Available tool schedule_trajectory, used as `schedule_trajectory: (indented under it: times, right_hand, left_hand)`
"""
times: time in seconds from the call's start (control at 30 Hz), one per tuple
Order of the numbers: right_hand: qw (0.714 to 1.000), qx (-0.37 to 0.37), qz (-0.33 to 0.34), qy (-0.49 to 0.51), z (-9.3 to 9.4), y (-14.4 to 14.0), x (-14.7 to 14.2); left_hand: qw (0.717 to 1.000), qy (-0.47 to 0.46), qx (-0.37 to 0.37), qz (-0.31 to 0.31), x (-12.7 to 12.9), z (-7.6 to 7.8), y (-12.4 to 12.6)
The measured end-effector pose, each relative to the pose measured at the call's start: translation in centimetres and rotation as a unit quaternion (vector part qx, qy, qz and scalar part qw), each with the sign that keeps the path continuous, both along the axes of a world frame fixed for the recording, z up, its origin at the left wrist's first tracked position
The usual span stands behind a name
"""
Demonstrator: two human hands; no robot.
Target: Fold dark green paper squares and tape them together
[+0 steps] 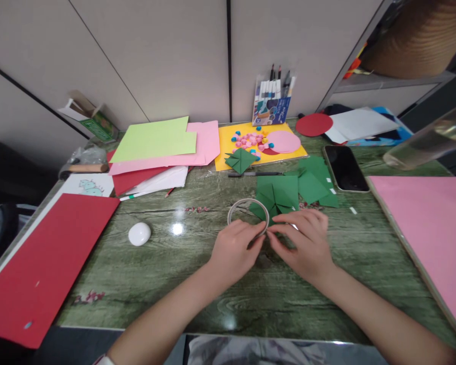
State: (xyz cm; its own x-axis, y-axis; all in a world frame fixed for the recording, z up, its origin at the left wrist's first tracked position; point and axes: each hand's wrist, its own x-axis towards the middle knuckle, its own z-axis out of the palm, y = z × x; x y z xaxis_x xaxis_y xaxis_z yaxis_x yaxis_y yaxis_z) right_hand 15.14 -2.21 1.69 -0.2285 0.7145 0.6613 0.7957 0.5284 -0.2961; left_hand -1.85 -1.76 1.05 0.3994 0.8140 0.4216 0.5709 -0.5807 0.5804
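Observation:
My left hand [237, 246] pinches the near right side of a roll of tape [247, 201], which is tilted up above the table. With thumb and index finger, my right hand [306, 243] meets the same edge of the roll, at the tape. A small bright white or shiny bit shows between its other fingers; I cannot tell what it is. Just behind the hands lie a folded green paper piece [272, 200] and green paper squares [312, 182]. Another folded green piece [240, 160] rests farther back.
A white egg-shaped object [139, 234] sits left of my hands. Red card [53, 263] covers the left edge, pink paper [429, 238] the right. A phone [345, 169], a pack of markers [272, 104], a yellow sheet [224, 142] with small pink balls and a clear bottle [433, 134] stand or lie behind.

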Motion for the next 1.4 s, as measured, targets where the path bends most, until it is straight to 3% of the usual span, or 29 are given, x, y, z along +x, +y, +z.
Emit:
schedule_trajectory:
  times: [0.17,0.33,0.5,0.67,0.77,0.97,1.1,1.2,1.3,1.4]
  right_hand:
    - [0.997,-0.056,-0.003,0.055,-0.4,-0.1,-0.3]
    - [0.995,-0.071,-0.028,0.062,-1.0,0.4,0.1]
    - [0.987,-0.084,-0.087,0.109,-0.6,1.7,2.0]
    - [0.992,-0.092,-0.049,0.065,-0.2,1.4,1.8]
    - [0.994,-0.098,-0.039,-0.028,-1.2,1.2,0.9]
    - [0.985,-0.122,-0.006,-0.123,-3.0,1.4,0.4]
    - [0.988,-0.130,0.005,-0.087,-3.2,1.8,1.0]
    - [0.991,-0.130,0.000,-0.006,-2.9,2.1,1.4]
    - [0.984,-0.139,-0.004,0.111,-2.3,2.0,1.4]
    - [0.970,-0.132,0.028,0.201,-1.6,1.4,1.2]
  left_hand:
    - [1.000,-0.012,0.024,0.003,0.1,-0.3,-0.1]
    - [0.999,-0.051,0.012,0.007,0.5,0.6,-0.8]
    - [0.992,-0.085,0.054,-0.070,0.4,1.1,-1.4]
    - [0.991,-0.052,-0.003,0.123,-1.8,-0.1,2.7]
    - [0.984,-0.027,-0.046,0.168,-3.2,-1.5,5.0]
    - [0.991,0.052,-0.051,0.110,-3.2,-2.9,5.7]
    - [0.995,0.028,-0.028,0.092,-2.7,-2.5,5.1]
    - [0.994,-0.023,-0.074,0.072,-2.2,-2.0,4.7]
    - [0.961,-0.163,-0.217,0.053,-1.6,-1.5,4.2]
    - [0.848,-0.347,-0.401,0.025,-1.0,-0.7,3.5]
